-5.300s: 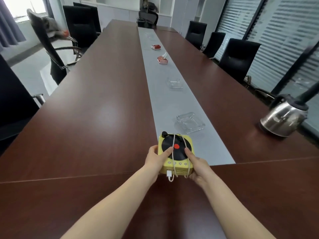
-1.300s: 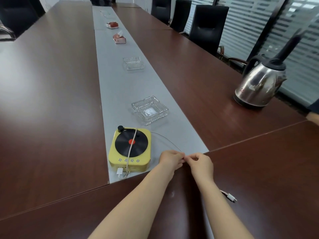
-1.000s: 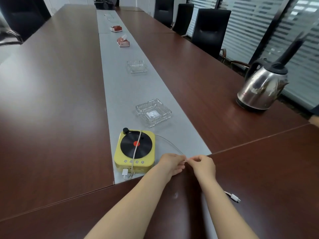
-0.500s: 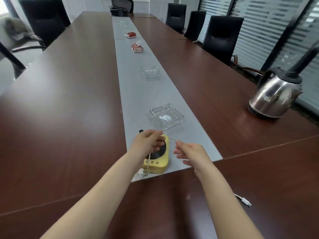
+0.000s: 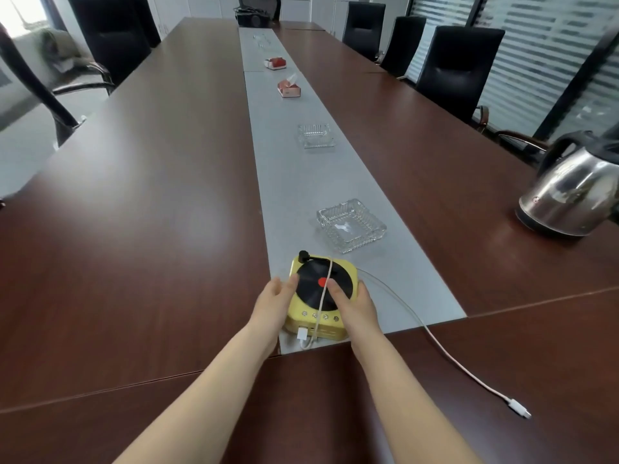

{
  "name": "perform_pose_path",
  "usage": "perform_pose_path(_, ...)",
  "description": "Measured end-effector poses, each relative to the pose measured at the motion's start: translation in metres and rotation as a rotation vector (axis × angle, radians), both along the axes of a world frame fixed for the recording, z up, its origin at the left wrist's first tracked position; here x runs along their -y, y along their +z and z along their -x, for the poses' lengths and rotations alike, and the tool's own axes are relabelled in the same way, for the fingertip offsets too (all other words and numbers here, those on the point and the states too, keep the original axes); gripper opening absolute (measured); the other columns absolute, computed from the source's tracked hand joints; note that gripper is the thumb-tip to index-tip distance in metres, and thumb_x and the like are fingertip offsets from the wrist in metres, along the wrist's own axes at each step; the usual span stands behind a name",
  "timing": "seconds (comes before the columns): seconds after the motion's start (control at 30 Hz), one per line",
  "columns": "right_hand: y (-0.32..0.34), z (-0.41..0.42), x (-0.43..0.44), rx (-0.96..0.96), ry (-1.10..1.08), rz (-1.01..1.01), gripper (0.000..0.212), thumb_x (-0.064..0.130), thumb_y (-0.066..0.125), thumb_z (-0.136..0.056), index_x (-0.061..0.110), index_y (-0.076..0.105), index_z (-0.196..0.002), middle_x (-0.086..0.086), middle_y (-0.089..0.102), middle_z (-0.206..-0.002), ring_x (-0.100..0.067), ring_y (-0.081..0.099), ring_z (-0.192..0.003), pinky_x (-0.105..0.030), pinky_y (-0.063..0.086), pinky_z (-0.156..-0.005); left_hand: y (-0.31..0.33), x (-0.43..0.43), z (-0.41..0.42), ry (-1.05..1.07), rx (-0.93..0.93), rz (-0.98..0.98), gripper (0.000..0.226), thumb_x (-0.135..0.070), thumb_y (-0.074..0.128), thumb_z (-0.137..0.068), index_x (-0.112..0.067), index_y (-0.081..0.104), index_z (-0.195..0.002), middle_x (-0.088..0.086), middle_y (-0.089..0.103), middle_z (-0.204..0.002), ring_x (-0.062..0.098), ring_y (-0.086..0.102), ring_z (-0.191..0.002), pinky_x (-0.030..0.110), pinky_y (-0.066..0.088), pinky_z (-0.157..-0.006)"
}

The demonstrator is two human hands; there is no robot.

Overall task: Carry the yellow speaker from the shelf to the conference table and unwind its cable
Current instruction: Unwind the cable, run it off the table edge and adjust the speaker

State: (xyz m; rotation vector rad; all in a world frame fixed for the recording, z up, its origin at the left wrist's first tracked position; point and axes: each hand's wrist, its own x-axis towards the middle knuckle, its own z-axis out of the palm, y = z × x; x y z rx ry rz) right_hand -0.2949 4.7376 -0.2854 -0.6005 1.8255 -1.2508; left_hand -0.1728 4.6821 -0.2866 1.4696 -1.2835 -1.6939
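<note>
The yellow speaker (image 5: pixel 310 291), shaped like a small record player with a black disc and red centre, sits on the grey runner (image 5: pixel 294 182) of the brown conference table (image 5: pixel 150 212). My left hand (image 5: pixel 273 308) presses its left side. My right hand (image 5: pixel 356 308) grips its right side, thumb on the disc. One loop of the white cable (image 5: pixel 435 343) still crosses the top of the speaker. The rest trails right across the table to a loose plug (image 5: pixel 519 408). A second plug (image 5: pixel 302 333) sits at the speaker's front.
A glass ashtray (image 5: pixel 351 225) stands just behind the speaker, and another ashtray (image 5: pixel 315 135) sits farther along the runner. A steel kettle (image 5: pixel 572 192) is at the right. Tissue boxes (image 5: pixel 288 88) and black chairs (image 5: pixel 455 68) lie farther off.
Both hands let go of the cable and moved onto the speaker's two sides. The freed cable now lies stretched out to the right on the table.
</note>
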Motion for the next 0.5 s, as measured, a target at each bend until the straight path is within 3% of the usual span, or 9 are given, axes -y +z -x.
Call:
perform_pose_path(0.07, -0.0049, -0.0004, 0.0000, -0.025, -0.017, 0.048, 0.065, 0.047, 0.068, -0.080, 0.016, 0.048, -0.133, -0.002, 0.062, -0.125, -0.019, 0.059, -0.112, -0.031, 0.052, -0.089, 0.0033, -0.0052, 0.0039, -0.058, 0.013, 0.041, 0.049, -0.054, 0.055, -0.084, -0.021, 0.057, -0.121, 0.001, 0.066, -0.121, 0.017, 0.062, -0.111, 0.036, 0.049, -0.097)
perform_pose_path(0.13, -0.0049, -0.0017, -0.0017, -0.019, -0.036, 0.113, 0.045, 0.040, 0.069, -0.081, 0.021, 0.056, -0.120, 0.005, 0.067, -0.108, -0.011, 0.063, -0.100, -0.020, 0.049, -0.074, 0.0054, -0.0096, 0.0082, -0.054, -0.013, 0.076, 0.013, -0.035, 0.052, -0.094, -0.034, 0.057, -0.105, -0.008, 0.068, -0.101, 0.013, 0.065, -0.098, 0.031, 0.051, -0.089)
perform_pose_path(0.23, -0.0028, -0.0051, -0.0028, 0.020, -0.050, 0.165, 0.038, 0.035, 0.070, -0.082, 0.023, 0.059, -0.116, 0.010, 0.067, -0.102, -0.002, 0.062, -0.092, -0.016, 0.046, -0.068, 0.0062, -0.0109, 0.0090, -0.028, -0.060, 0.072, 0.010, -0.031, 0.052, -0.095, -0.039, 0.057, -0.094, -0.010, 0.068, -0.098, 0.013, 0.065, -0.097, 0.034, 0.052, -0.090)
perform_pose_path(0.4, -0.0011, -0.0036, -0.0022, 0.071, -0.058, 0.186, 0.034, 0.033, 0.070, -0.082, 0.025, 0.060, -0.114, 0.008, 0.068, -0.103, -0.006, 0.063, -0.095, -0.020, 0.049, -0.072, 0.0055, -0.0103, 0.0095, -0.014, -0.110, 0.040, 0.010, -0.034, 0.051, -0.095, -0.037, 0.059, -0.099, -0.002, 0.069, -0.107, 0.015, 0.067, -0.100, 0.037, 0.053, -0.092)
perform_pose_path(0.5, -0.0006, -0.0029, -0.0011, 0.097, -0.061, 0.187, 0.036, 0.033, 0.071, -0.081, 0.023, 0.061, -0.115, 0.005, 0.070, -0.105, -0.012, 0.065, -0.098, -0.025, 0.052, -0.076, 0.0072, -0.0103, 0.0109, 0.035, -0.178, -0.009, 0.017, -0.032, 0.051, -0.096, -0.027, 0.057, -0.111, -0.001, 0.069, -0.104, 0.016, 0.068, -0.092, 0.034, 0.056, -0.081)
